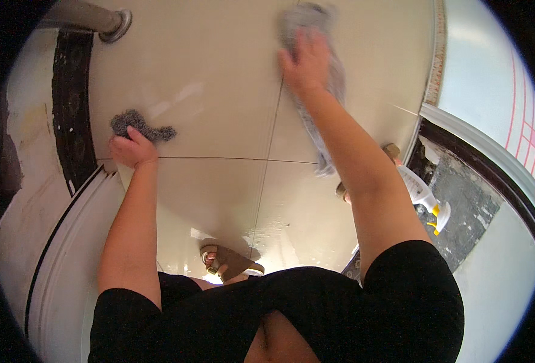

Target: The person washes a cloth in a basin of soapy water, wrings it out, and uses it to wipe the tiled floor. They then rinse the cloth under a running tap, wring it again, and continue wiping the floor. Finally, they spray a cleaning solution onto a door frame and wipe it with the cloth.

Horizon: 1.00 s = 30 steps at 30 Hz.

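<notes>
My left hand (133, 147) holds a dark grey scouring pad (133, 123), seemingly steel wool, with a tail sticking out to the right. The pad is at the left side of the cream tiles (195, 100). Farther off and to the right, my right hand (308, 59) lies on a grey cloth (310, 18), fingers spread and pressing it against the tile. Both hand and cloth are blurred. The cloth trails back beneath my forearm, which hides part of it. Wet, glossy patches show on the nearer tiles.
A white spray bottle (419, 188) with yellow trigger parts is beside my right arm. At top left, a pipe (83, 18) meets the tile through a metal flange (117, 27). Dark strip (72, 109) borders the left. Sandals (231, 263) show below; white frame (481, 149) stands right.
</notes>
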Tool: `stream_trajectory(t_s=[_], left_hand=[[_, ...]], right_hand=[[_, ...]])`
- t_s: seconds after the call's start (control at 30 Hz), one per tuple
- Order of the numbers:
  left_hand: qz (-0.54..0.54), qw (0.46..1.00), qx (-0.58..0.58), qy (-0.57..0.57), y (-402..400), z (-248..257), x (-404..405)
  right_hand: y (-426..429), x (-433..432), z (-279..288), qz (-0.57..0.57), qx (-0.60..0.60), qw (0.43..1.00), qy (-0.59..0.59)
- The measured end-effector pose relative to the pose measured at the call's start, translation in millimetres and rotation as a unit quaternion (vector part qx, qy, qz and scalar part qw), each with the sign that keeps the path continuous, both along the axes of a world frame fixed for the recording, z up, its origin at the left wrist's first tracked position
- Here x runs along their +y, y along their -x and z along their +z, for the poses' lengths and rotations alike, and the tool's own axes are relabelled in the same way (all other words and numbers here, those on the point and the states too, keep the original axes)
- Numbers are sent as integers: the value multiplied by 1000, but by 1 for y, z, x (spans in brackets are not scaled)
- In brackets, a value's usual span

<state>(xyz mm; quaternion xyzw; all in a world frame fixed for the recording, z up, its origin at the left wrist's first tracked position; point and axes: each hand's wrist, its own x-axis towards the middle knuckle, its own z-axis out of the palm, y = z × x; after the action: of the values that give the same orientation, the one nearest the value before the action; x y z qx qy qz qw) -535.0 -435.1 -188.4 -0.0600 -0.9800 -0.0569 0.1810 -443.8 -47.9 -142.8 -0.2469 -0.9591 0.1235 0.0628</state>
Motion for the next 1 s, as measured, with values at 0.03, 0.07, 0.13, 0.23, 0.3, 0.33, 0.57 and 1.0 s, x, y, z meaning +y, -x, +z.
stream_trajectory(t_s=[0.03, 0.07, 0.13, 0.23, 0.3, 0.33, 0.57, 1.0], left_hand=[[-8, 1000, -4, -3, -2, 5, 6], [-12, 1000, -8, -25, -1, 5, 5], [-14, 999, 22, -33, 2, 1, 7], [-14, 998, -7, -66, 2, 10, 11], [-3, 996, 37, -80, 0, 4, 7], [2, 997, 16, -80, -3, 6, 7], [-10, 994, -22, -103, -5, 7, 10], [-14, 993, 7, -121, -4, 9, 11]], right_hand=[[22, -24, 4, 69, -1, 997, -24], [45, -45, 5, 150, 9, 988, -24], [78, -82, 2, 249, 75, 966, 8], [73, -129, 2, 338, 47, 940, 16], [25, -158, -6, 414, 1, 908, 62], [-11, -169, -1, 471, -59, 874, 101], [-104, -152, -18, 571, -102, 788, 206], [74, -151, -23, 350, 1, 933, 88]])
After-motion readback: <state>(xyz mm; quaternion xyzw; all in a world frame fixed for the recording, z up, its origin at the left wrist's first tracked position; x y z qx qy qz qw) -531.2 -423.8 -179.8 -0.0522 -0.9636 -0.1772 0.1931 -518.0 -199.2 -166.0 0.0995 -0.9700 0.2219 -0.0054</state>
